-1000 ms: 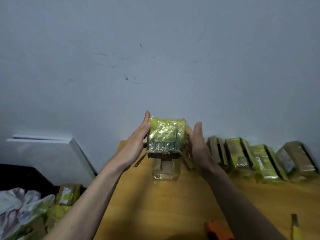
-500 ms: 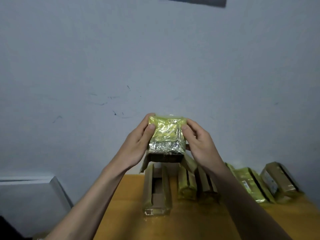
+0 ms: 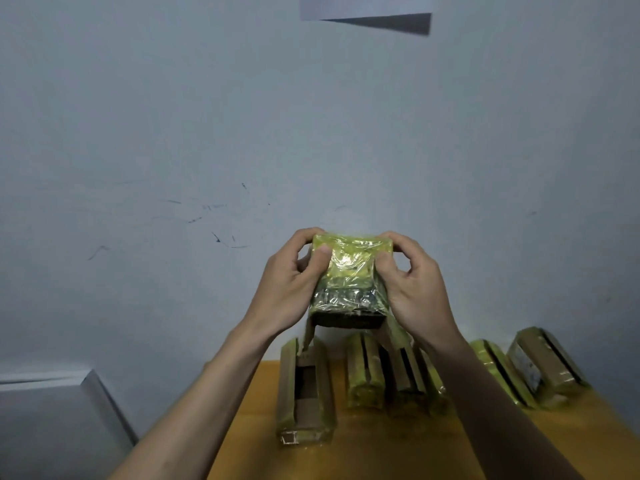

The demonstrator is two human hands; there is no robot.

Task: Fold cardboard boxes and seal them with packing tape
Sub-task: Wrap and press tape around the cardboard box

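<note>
Both my hands are up in front of the wall, and between them is a small cardboard box [image 3: 349, 278] wrapped in shiny yellow-green tape, held in the air above the far edge of the wooden table [image 3: 381, 455]. My left hand [image 3: 287, 289] grips its left side, fingers curled over the top corner, thumb pressed flat on the near face. My right hand [image 3: 412, 285] grips the right side the same way, thumb on the taped face, fingers hooked over the top edge. Loose brown flaps hang under the box. Below it on the table stands a row of taped boxes [image 3: 367, 375], the nearest an open-sided carton [image 3: 306, 393], more off to the right [image 3: 543, 365].
</note>
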